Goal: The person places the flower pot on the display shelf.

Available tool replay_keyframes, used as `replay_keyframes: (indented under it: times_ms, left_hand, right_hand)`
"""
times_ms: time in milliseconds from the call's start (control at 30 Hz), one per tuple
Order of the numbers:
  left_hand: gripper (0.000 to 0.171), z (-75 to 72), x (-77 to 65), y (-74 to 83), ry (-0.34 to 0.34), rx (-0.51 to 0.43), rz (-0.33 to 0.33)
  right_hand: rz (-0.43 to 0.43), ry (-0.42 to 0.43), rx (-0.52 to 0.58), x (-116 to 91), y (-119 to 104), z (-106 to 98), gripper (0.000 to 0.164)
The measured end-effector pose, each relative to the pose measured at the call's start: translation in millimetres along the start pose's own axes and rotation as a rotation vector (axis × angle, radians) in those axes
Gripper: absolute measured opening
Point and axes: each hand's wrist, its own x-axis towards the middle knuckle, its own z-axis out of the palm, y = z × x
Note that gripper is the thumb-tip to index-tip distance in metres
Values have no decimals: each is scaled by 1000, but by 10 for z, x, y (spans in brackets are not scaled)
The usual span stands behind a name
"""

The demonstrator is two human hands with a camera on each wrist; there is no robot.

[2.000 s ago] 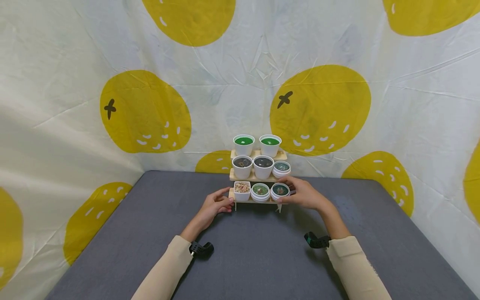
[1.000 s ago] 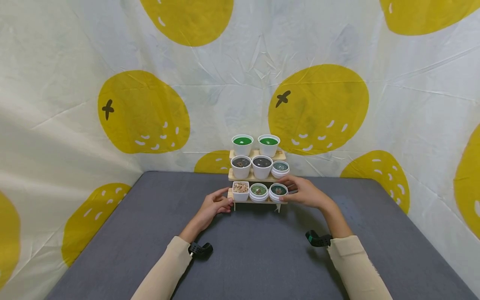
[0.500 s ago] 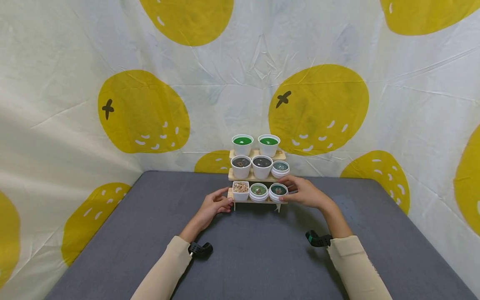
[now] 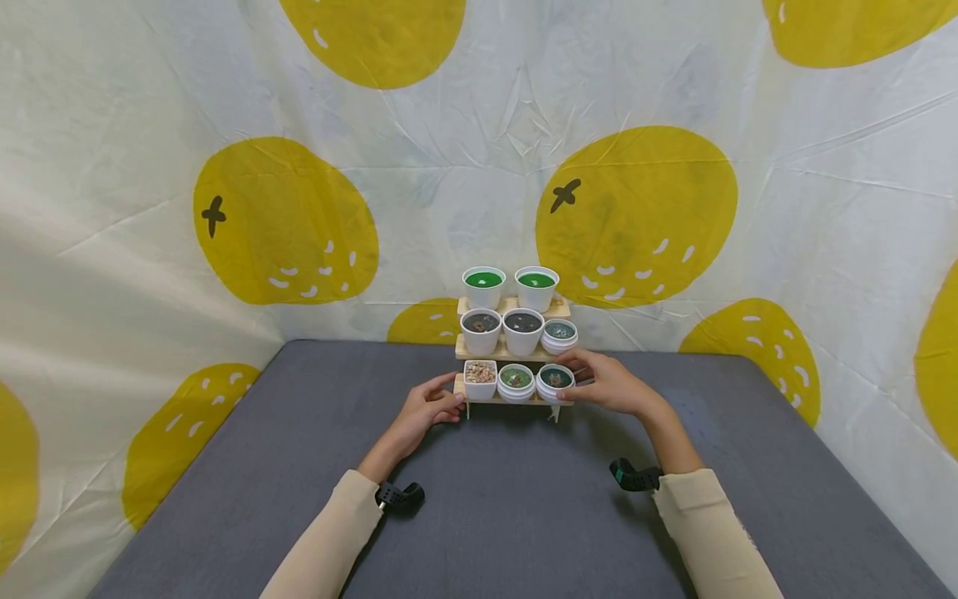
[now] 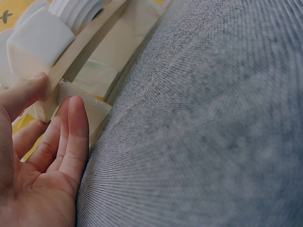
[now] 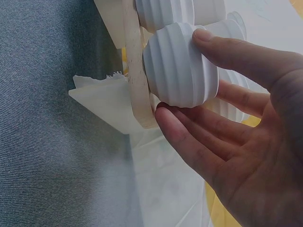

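A three-tier wooden rack (image 4: pixel 560 309) full of small white pots stands on the table. At the left end of its lowest shelf, my left hand (image 4: pixel 417 416) grips the board, thumb on the edge (image 5: pixel 56 80) and fingers curled by the leg. My right hand (image 4: pixel 609 386) holds a round ribbed pot (image 6: pixel 173 68) with dark green content, at the right end of that shelf. The thumb lies on its rim side and the other fingers pass round it. Beside it are a ribbed pot with lighter green content (image 4: pixel 516 379) and a square pot of pebbles (image 4: pixel 481 376).
Two white cups with bright green content (image 4: pixel 483 281) stand on the top tier. Two cups with dark content (image 4: pixel 523 323) and a small ribbed pot (image 4: pixel 560 331) fill the middle one. A grey cloth (image 4: pixel 479 516) covers the table, with a patterned curtain (image 4: pixel 449 200) behind.
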Motion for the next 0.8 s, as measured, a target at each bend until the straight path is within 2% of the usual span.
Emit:
replay_keyframes:
  times_ms: [533,800]
  left_hand:
    - [61,-3,5,-15,2,19,-18]
    - [65,-20,-1,-23,3,17,1]
  right_hand:
    - [-1,-8,52,-28,-12,31,61]
    - [-15,-22,72,-18,-5,35,61]
